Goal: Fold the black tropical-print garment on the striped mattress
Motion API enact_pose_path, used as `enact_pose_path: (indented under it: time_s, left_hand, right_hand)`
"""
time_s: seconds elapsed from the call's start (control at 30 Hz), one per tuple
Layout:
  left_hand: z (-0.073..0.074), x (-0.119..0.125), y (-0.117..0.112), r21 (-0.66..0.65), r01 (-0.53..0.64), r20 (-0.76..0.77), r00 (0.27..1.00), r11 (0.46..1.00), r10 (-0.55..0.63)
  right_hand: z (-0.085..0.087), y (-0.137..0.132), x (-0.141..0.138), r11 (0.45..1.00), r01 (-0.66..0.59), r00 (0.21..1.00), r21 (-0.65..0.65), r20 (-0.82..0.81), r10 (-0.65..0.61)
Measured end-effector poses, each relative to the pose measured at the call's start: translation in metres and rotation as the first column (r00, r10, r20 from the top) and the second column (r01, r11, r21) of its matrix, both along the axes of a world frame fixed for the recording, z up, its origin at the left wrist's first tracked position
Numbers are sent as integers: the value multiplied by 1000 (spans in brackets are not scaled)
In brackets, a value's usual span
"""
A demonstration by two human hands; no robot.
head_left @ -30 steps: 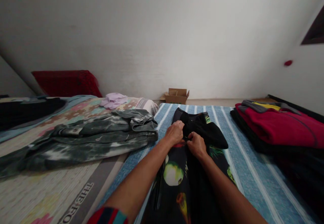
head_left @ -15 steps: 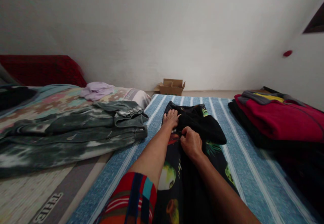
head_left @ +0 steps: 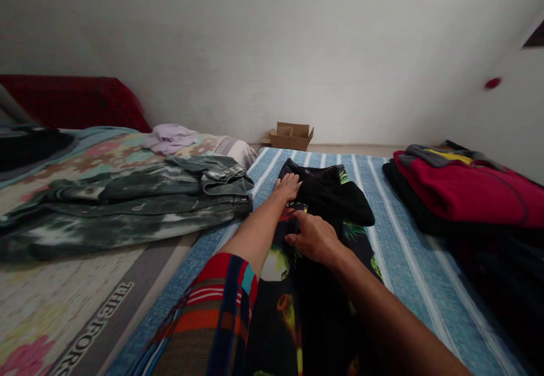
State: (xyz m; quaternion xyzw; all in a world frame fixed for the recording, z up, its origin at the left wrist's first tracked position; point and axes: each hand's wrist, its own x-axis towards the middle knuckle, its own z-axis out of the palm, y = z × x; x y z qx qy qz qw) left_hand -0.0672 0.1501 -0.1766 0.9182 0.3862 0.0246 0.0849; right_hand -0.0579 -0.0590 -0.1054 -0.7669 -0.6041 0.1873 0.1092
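A black garment [head_left: 272, 308] with a colourful print of leaves and fruit-like shapes lies lengthwise in front of me. A plain black part [head_left: 335, 195] is folded across its far end. My left hand [head_left: 288, 187] rests flat on the cloth near that far end, fingers stretched out. Closer to me, my right hand [head_left: 314, 237] hovers at or just over the garment's middle, thumb and fingers apart with nothing between them. Whether its fingertips touch the cloth I cannot tell.
Grey-green tie-dyed denim [head_left: 140, 206] lies to the left, with a lilac cloth [head_left: 170, 138] behind it. A stack of folded clothes, a red fleece [head_left: 476, 195] among them, sits on the right. Beneath is a blue striped sheet [head_left: 399, 240]; a cardboard box [head_left: 291, 138] stands by the wall.
My right hand has opened from a closed grip on the cloth and shifted slightly towards me and left. My left hand stays on the far end. The view has tilted a little.
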Motion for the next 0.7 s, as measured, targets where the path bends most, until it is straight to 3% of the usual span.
enact_pose_path:
  time_s: [0.1,0.17,0.33,0.47,0.6,0.7]
  left_hand:
    - [-2,0,-7,13,-42,11,999,999,41]
    - [-4,2,-9,15,-47,16,999,999,46]
    - [-8,4,-12,29,-48,30,998,998,47]
    - [-11,4,-14,53,-50,53,997,997,47]
    - [-11,5,-13,69,-43,71,997,997,38]
    - [-11,5,-12,73,-44,79,996,996,38]
  right_hand:
    - [11,-27,-12,988,-153,979,-20,131,155]
    - [13,-49,-21,951,-311,929,-6,212,305]
    - [-1,-89,-40,749,-655,749,102,215,626]
    - [-10,-96,-38,673,-726,684,141,239,689]
    - [-2,-96,-25,565,-806,592,178,218,776]
    - [0,-104,-20,615,-762,645,206,154,748]
